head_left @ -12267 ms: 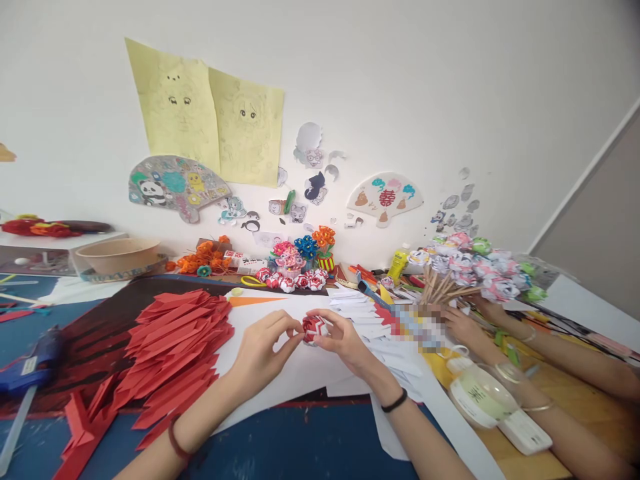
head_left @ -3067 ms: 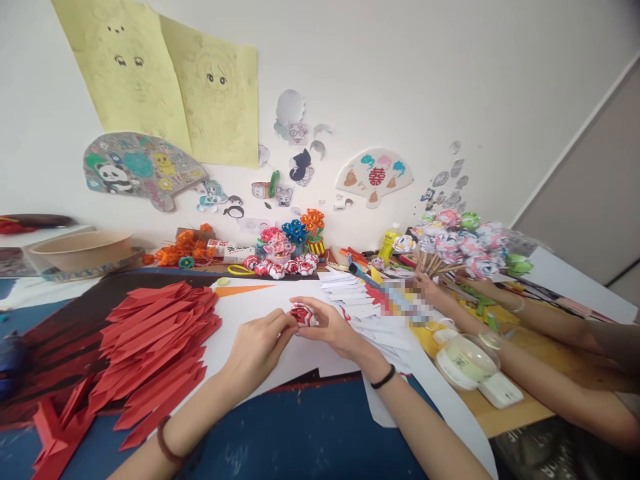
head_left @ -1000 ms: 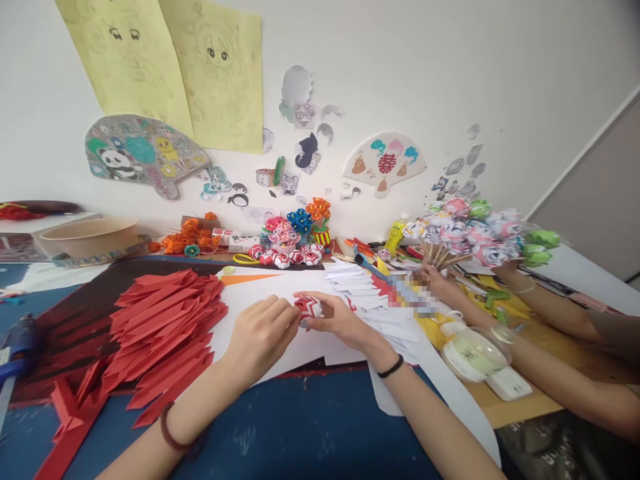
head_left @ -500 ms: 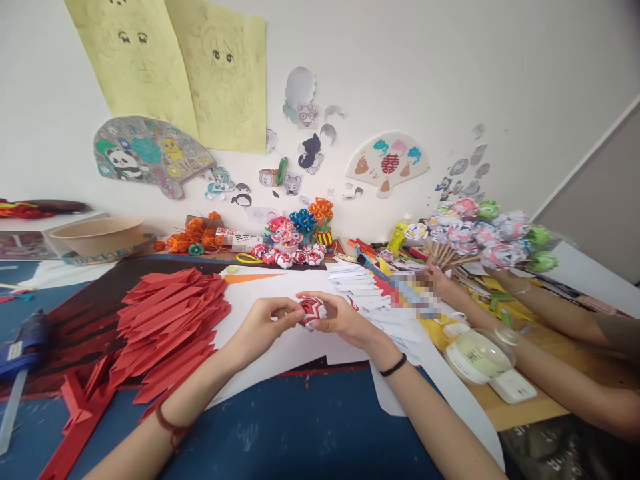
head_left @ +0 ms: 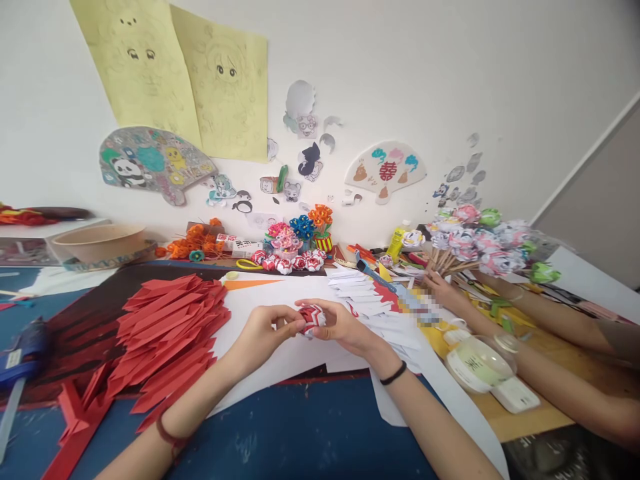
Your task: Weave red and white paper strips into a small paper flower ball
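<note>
Between my two hands, above a large white sheet (head_left: 265, 320), is a small red-and-white folded paper flower (head_left: 313, 319). My left hand (head_left: 267, 333) pinches its left side with thumb and fingertips. Curled round the right side, my right hand (head_left: 345, 325) grips it with the thumb in front and the fingers behind. To the left lies a heap of folded red paper strips (head_left: 170, 327). Folded white paper strips (head_left: 355, 293) spread out just beyond my right hand. Several similar red-and-white paper flowers (head_left: 293, 261) sit in a row near the wall.
At the left edge stands a blue hot glue gun (head_left: 23, 353); behind it is a beige basin (head_left: 100, 237). On the right, a co-worker's hands (head_left: 443, 290) hold a bunch of paper flowers on sticks (head_left: 480, 237). A clear plastic jar (head_left: 480, 363) stands near that person's arm.
The view has tilted slightly, so the scene sits a little lower. Both my hands keep hold of the paper flower, which shows a slightly different face. The co-worker's bouquet has shifted a little.
</note>
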{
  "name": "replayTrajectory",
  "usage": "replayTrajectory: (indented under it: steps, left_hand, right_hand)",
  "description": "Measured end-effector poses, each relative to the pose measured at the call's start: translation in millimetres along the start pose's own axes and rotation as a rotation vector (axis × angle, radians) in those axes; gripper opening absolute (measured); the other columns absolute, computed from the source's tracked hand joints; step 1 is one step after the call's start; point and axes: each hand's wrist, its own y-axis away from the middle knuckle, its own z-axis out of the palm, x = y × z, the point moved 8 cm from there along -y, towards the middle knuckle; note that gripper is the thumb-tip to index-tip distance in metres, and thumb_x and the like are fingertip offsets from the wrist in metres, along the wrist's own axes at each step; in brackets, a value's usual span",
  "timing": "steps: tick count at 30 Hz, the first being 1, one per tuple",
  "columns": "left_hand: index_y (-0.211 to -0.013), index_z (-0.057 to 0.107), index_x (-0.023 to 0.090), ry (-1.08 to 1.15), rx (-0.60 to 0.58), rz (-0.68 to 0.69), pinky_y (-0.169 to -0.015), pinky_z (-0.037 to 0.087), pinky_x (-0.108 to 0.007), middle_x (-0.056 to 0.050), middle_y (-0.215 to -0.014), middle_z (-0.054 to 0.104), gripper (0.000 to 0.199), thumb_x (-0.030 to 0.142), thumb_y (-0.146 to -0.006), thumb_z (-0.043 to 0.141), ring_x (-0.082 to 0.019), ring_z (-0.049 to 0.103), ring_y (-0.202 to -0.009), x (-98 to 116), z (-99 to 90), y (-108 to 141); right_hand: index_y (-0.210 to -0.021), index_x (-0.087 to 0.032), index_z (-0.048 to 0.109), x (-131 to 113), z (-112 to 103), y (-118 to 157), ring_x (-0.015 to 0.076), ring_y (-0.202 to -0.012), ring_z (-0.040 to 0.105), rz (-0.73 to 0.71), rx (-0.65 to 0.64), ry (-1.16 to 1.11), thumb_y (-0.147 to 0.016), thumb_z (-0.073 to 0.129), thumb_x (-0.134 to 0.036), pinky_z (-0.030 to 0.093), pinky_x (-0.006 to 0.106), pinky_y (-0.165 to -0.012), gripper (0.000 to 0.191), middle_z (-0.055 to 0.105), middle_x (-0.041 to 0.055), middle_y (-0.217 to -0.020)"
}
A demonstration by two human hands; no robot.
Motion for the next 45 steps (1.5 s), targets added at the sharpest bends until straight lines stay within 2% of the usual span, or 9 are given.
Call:
replayTrajectory:
  steps: [7, 12, 17, 20, 23, 32, 37, 40, 45]
  left_hand:
    - [-0.085, 0.064, 0.020, -0.375, 0.125, 0.212, -0.061, 0.036, -0.022, 0.001, -0.079, 0.065, 0.023, 0.034, -0.095, 0.049, -0.010, 0.050, -0.063, 16.3, 0.2, 8.3]
    - [-0.088, 0.059, 0.019, -0.623, 0.133, 0.281, -0.062, 0.036, -0.024, -0.001, -0.084, 0.060, 0.027, 0.032, -0.099, 0.038, -0.011, 0.053, -0.066, 18.3, 7.7, 12.7]
    - [-0.089, 0.057, 0.020, -0.541, 0.137, 0.281, -0.065, 0.038, -0.023, -0.001, -0.085, 0.061, 0.025, 0.031, -0.099, 0.037, -0.012, 0.055, -0.071, 19.8, 5.4, 13.0]
    - [-0.090, 0.059, 0.021, -0.434, 0.196, 0.240, -0.063, 0.038, -0.023, 0.000, -0.082, 0.062, 0.022, 0.033, -0.098, 0.043, -0.011, 0.052, -0.065, 20.4, -5.1, 11.7]
    - [-0.090, 0.061, 0.020, -0.437, 0.238, 0.245, -0.059, 0.037, -0.023, 0.001, -0.079, 0.061, 0.019, 0.033, -0.095, 0.048, -0.010, 0.048, -0.060, 23.0, -11.2, 11.7]
    - [-0.095, 0.060, 0.022, -0.450, 0.202, 0.262, -0.059, 0.037, -0.023, 0.001, -0.083, 0.061, 0.013, 0.031, -0.093, 0.052, -0.009, 0.049, -0.060, 20.6, -8.8, 11.3]
    - [-0.094, 0.061, 0.021, -0.642, 0.121, 0.396, -0.061, 0.036, -0.023, 0.000, -0.082, 0.062, 0.017, 0.031, -0.096, 0.048, -0.011, 0.054, -0.065, 30.1, -5.5, 13.4]
    - [-0.094, 0.062, 0.020, -0.788, 0.105, 0.508, -0.062, 0.036, -0.024, -0.001, -0.080, 0.063, 0.019, 0.029, -0.097, 0.045, -0.013, 0.055, -0.067, 36.7, -2.8, 17.7]
    - [-0.098, 0.063, 0.019, -0.884, 0.092, 0.597, -0.063, 0.037, -0.026, -0.003, -0.080, 0.063, 0.022, 0.027, -0.098, 0.043, -0.014, 0.056, -0.067, 38.7, -2.0, 21.6]
  right_hand:
    - [-0.126, -0.021, 0.059, -4.8, 3.9, 1.0, 0.0160, -0.088, 0.058, -0.024, -0.012, -0.015, -0.071, 0.081, -0.031, 0.050, 0.029, -0.074, 0.059, 0.063, 0.0064, -0.104]
    - [-0.127, -0.021, 0.059, -2.3, 7.1, 0.8, 0.0179, -0.093, 0.058, -0.001, -0.045, -0.011, -0.073, 0.080, -0.032, 0.051, 0.030, -0.075, 0.059, 0.062, 0.0081, -0.109]
    - [-0.124, -0.020, 0.060, -4.6, 5.1, 0.5, 0.0175, -0.091, 0.058, -0.027, -0.017, -0.004, -0.072, 0.080, -0.033, 0.051, 0.029, -0.073, 0.057, 0.062, 0.0075, -0.107]
    - [-0.124, -0.021, 0.059, -6.5, 3.9, 0.5, 0.0169, -0.090, 0.058, -0.043, -0.007, -0.003, -0.072, 0.080, -0.032, 0.050, 0.029, -0.073, 0.057, 0.062, 0.0074, -0.107]
    - [-0.125, -0.021, 0.058, -6.6, 3.7, 0.6, 0.0178, -0.090, 0.058, -0.041, -0.009, -0.010, -0.070, 0.082, -0.033, 0.050, 0.030, -0.073, 0.061, 0.062, 0.0075, -0.105]
    - [-0.123, -0.020, 0.059, -12.3, 8.9, 2.3, 0.0160, -0.084, 0.056, -0.059, -0.038, 0.003, -0.069, 0.082, -0.034, 0.050, 0.029, -0.068, 0.060, 0.061, 0.0069, -0.102]
    - [-0.125, -0.022, 0.060, -7.2, 5.9, 1.9, 0.0157, -0.083, 0.058, -0.011, -0.034, 0.042, -0.066, 0.084, -0.032, 0.050, 0.027, -0.066, 0.065, 0.063, 0.0069, -0.104]
    - [-0.125, -0.023, 0.060, -3.3, 4.2, 2.3, 0.0151, -0.082, 0.059, 0.032, -0.034, 0.065, -0.065, 0.084, -0.031, 0.050, 0.025, -0.065, 0.065, 0.064, 0.0072, -0.106]
    - [-0.125, -0.024, 0.060, -0.9, 3.5, 3.0, 0.0170, -0.088, 0.061, 0.062, -0.033, 0.074, -0.065, 0.084, -0.031, 0.050, 0.026, -0.068, 0.065, 0.065, 0.0074, -0.108]
